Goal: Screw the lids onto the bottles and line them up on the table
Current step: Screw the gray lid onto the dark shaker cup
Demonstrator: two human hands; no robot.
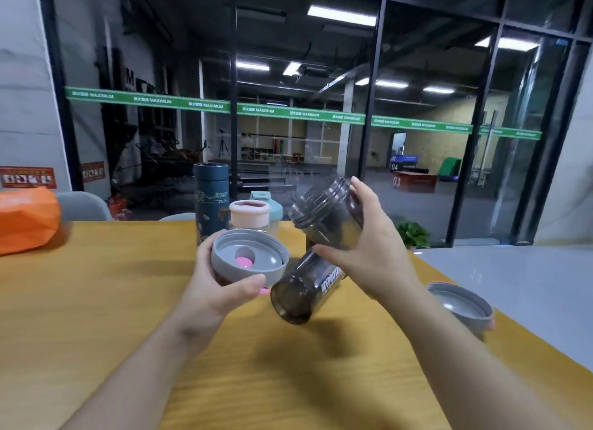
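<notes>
Behind the dark bottle [316,256] I note a blue flask [211,198], a pink-rimmed bottle [249,214] and an orange bag [27,219] far left. My right hand [365,253] grips the bottle above the desk [96,301], mouth tilted up and away. My left hand [218,288] holds the grey lid [248,256], underside up. A second lid [460,304] lies to the bottle's right.

Grey lid [249,259] in left hand [221,288], smoky bottle [327,219] in right hand [365,253].

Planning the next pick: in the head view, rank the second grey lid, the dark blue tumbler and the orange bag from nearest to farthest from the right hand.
From the right hand:
1. Second grey plastic lid, on the table's right edge, beside the forearm.
2. Dark blue patterned tumbler, standing behind and to the left.
3. Orange bag, at the far left.
</notes>
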